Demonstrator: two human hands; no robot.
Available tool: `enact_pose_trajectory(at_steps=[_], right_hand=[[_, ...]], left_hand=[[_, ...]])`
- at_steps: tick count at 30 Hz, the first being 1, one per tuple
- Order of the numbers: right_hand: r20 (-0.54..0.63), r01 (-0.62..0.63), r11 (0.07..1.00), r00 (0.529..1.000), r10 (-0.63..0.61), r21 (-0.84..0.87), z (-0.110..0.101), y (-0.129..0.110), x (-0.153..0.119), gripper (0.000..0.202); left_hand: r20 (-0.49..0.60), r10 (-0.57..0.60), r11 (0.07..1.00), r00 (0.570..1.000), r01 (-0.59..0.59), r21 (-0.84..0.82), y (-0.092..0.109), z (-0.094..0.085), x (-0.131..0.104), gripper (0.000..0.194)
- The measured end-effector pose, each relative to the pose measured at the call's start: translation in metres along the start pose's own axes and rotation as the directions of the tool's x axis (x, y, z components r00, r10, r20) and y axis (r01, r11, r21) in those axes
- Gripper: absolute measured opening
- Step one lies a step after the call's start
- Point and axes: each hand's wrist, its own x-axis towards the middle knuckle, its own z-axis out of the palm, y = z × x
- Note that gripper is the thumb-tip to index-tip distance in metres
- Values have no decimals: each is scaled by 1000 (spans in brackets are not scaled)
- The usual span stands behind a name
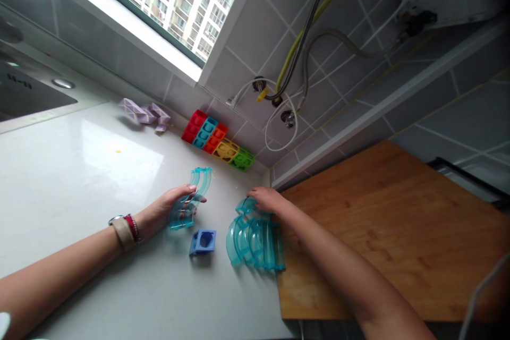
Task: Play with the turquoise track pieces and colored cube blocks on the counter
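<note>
My left hand (181,202) is closed around a translucent teal S-curved marble-run track piece (202,183), held above the white counter. My right hand (265,199) reaches to another translucent teal curved track piece (246,205), its fingers bent over the edge and partly hidden. Just below this hand, several more teal curved track pieces (255,244) lie side by side in a row at the counter's right end. Between the hands sits a blue block (205,241) with a round hole, nearest my left hand.
Against the tiled wall stands a row of red, blue, orange, yellow and green blocks (226,150). A lilac faceted object (145,113) lies left of them. A wooden board (382,234) borders the counter (131,287) on the right. Hoses and cables (297,48) hang above.
</note>
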Motion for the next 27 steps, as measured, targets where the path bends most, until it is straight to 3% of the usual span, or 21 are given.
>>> enact_pose_trajectory(at_steps=[5,8,11,13,15,17,20,22,24,27], right_hand=[[-20,-13,998,1000,14,64,2,4,-9,57],[-85,-35,991,995,46,131,-14,12,-15,70],[-225,-85,975,966,131,205,-34,2,-29,59],[-352,-86,957,918,184,277,-37,-27,-46,46],[-562,78,863,787,254,498,-27,-70,-66,38],[-627,253,747,732,268,614,-7,-120,-84,32],[-564,328,518,720,404,790,30,-181,-101,24],[-500,335,393,729,468,856,50,-204,-102,20],[-473,342,340,746,468,876,65,-216,-96,19],[-513,413,305,729,454,858,83,-225,-82,22]], left_hand=[[-14,8,1000,1000,-8,10,0,1,-2,50],[-12,1,999,1000,-1,41,0,1,-2,51],[-8,7,999,1000,-6,45,0,1,-2,50],[-2,9,999,1000,-9,35,1,1,-2,49],[9,3,1000,1000,-3,31,0,2,-3,49],[22,-11,1000,1000,10,29,-1,1,-3,49],[45,-46,999,998,44,29,-3,-1,-3,52],[77,-73,997,994,70,37,-4,-2,-3,58],[105,-99,994,990,95,45,-3,-3,-4,62],[118,-142,990,983,138,41,-2,0,-7,63]])
